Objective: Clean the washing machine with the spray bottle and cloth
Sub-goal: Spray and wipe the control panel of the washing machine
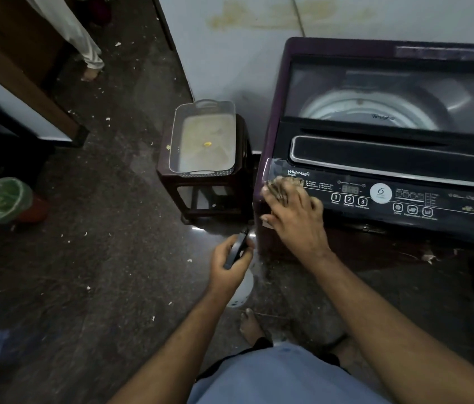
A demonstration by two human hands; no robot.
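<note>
A dark purple top-loading washing machine (404,158) stands against the wall on the right, its drum visible through the lid. My right hand (294,211) presses a crumpled brownish cloth (283,182) onto the left end of the control panel. My left hand (231,260) hangs below and left of the machine's front corner and grips the black trigger head of a spray bottle (238,249). The bottle's white body (243,290) shows beneath the hand.
A dark stool (200,182) carrying a grey tray (205,138) stands just left of the machine. A bin with a green liner (4,199) sits at the far left. Another person's foot (91,72) is in the doorway. My bare foot (251,325) rests on the speckled floor.
</note>
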